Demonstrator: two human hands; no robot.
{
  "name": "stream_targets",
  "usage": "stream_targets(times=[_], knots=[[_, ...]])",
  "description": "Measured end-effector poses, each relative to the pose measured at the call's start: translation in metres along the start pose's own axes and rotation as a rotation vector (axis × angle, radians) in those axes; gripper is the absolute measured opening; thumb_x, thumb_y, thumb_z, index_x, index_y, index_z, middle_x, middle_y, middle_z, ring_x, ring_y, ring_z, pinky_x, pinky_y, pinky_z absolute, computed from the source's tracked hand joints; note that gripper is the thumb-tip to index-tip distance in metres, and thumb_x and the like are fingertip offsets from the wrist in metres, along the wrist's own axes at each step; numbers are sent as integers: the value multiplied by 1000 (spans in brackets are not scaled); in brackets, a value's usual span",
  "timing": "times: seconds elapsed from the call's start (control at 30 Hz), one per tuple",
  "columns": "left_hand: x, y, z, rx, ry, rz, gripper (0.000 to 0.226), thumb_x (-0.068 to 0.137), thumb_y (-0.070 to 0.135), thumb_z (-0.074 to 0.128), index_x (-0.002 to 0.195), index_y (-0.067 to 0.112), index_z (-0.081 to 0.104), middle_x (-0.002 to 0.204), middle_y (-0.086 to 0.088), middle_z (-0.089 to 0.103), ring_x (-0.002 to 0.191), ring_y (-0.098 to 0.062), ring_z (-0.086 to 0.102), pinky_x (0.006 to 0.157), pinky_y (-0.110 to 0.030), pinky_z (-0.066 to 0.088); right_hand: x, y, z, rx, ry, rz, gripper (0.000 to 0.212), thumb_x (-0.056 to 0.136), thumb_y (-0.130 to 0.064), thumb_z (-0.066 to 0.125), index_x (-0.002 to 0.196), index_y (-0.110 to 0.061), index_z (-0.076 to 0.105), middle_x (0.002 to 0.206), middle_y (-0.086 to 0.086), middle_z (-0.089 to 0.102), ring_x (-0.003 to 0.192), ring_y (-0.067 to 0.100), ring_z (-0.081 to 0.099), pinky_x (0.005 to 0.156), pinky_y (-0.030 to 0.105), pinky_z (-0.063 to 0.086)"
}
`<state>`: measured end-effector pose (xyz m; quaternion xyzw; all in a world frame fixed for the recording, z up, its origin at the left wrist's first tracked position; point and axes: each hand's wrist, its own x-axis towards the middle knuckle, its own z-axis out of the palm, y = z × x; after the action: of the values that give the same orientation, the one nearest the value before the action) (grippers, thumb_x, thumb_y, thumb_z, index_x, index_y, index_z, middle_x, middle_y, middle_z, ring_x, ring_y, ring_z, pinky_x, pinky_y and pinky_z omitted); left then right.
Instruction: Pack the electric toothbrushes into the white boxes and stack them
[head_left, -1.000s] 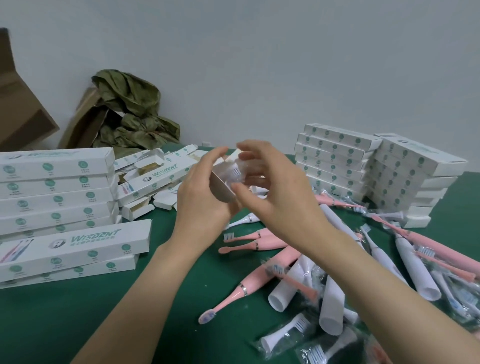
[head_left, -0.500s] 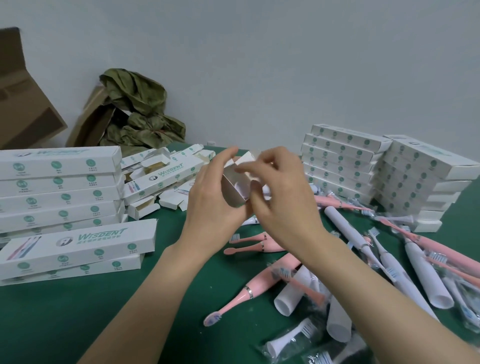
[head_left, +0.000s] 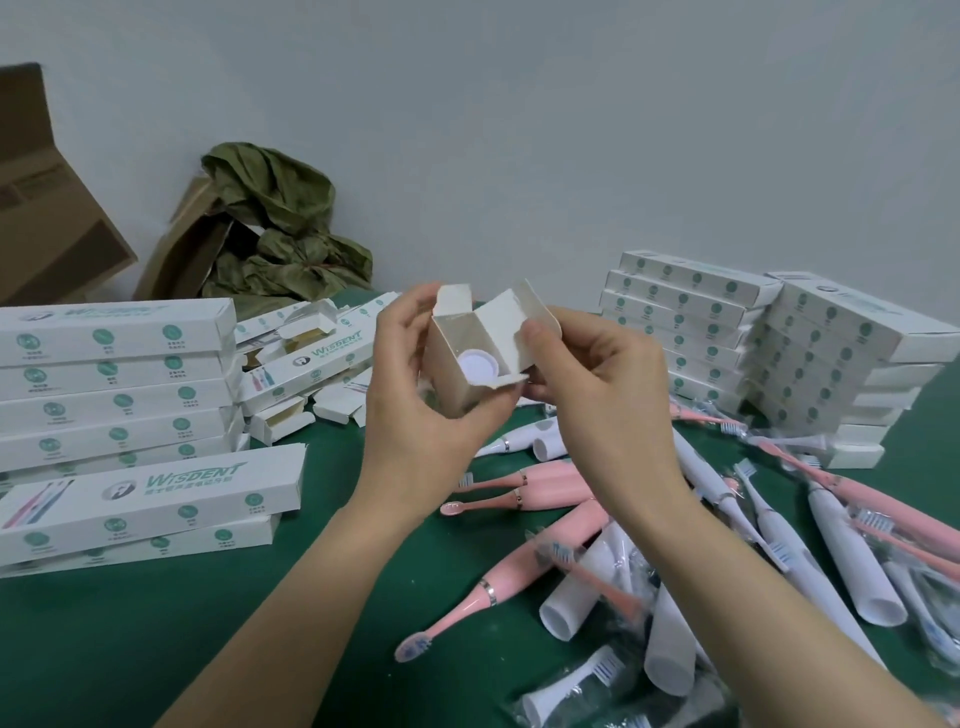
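A green table (head_left: 156, 649) runs up to a pale, bare wall. Above the middle of the table both hands hold one white box (head_left: 452, 379) end-on to the camera. Its end flaps stand open, and the round white base of an electric toothbrush (head_left: 479, 367) shows inside.

The left hand (head_left: 415, 431) has its grip wrapped round the box body. The right hand (head_left: 608, 400) has its grip clamped on the large end flap, thumb on the inner face.

Along the left edge lie stacked closed boxes (head_left: 150, 493) printed "WISDENT" in green, with smaller writing below too small to read. One of the open empty boxes (head_left: 306, 358) near the far edge carries the same brand.

Two more box stacks (head_left: 727, 322) stand by the right edge. Loose pink toothbrushes (head_left: 519, 571), white toothbrushes (head_left: 852, 566) and bagged brush heads (head_left: 571, 691) are heaped toward the near right corner.

An olive cloth (head_left: 280, 228) and brown cartons (head_left: 47, 223) sit at the far left corner.
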<state>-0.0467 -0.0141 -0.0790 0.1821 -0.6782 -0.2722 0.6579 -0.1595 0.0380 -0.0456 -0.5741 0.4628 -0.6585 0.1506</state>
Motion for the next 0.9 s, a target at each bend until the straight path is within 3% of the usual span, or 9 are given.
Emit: stream_targets(times=[0.1,0.2,0.3,0.37,0.47,0.53,0.63,0.77,0.9], knots=[[-2,3,8,-103,4,57,33,78,9,62,106,20,47,104,4,55,97,-7,55,82,-14,42,-5,-1,5,-79,39,-72,31,89,-23,46,85,2,65,71,27,58,70,43,53,65,55,49],[1,5,17,-166,62,5,21,79,1,58,91,16,50,93,13,57,93,-2,56,82,-11,41,-11,-1,9,-189,95,-209,31,92,-20,44,109,-16,69,57,4,56,52,15,48,53,24,46],[4,4,21,-147,79,-71,15,79,17,62,88,22,51,83,16,57,81,-2,54,74,-12,42,-16,-1,16,-230,24,-288,35,95,-22,44,126,-16,60,71,-19,61,72,-10,53,64,3,38],[4,0,18,-134,31,-95,29,75,28,64,100,29,49,96,15,60,92,-5,57,79,-16,45,-16,1,16,-207,23,-256,33,93,-20,49,122,-15,64,102,-13,71,88,-12,55,76,3,40],[1,-11,12,-50,-61,-113,68,66,27,76,120,31,34,126,2,47,118,-10,49,92,-21,45,-11,6,12,-114,72,-120,27,90,-11,58,112,-21,70,88,-27,68,83,-4,62,75,12,48],[-3,-18,11,108,-81,-219,66,62,24,83,112,34,40,120,5,48,113,-10,51,86,-26,49,-7,9,8,-118,101,-72,28,89,-9,59,109,-25,71,83,-30,67,82,0,63,72,13,48],[-5,-27,11,174,-12,-304,55,61,17,86,100,35,51,105,9,58,100,-12,58,77,-26,50,-4,12,6,-135,101,-63,29,91,-11,57,109,-28,70,92,-11,67,73,11,60,64,21,47],[-2,-27,7,202,-5,-257,54,59,17,88,96,37,53,100,14,59,97,-6,55,76,-25,48,-3,14,3,-121,137,-105,27,92,-10,56,111,-23,70,52,-7,54,48,3,35,49,10,28],[-3,-24,6,226,-8,-263,54,59,19,88,99,34,55,101,13,59,97,-6,54,78,-33,50,-2,15,4,-152,137,-129,28,92,-10,56,111,-24,70,54,-5,55,49,2,33,50,9,29]])
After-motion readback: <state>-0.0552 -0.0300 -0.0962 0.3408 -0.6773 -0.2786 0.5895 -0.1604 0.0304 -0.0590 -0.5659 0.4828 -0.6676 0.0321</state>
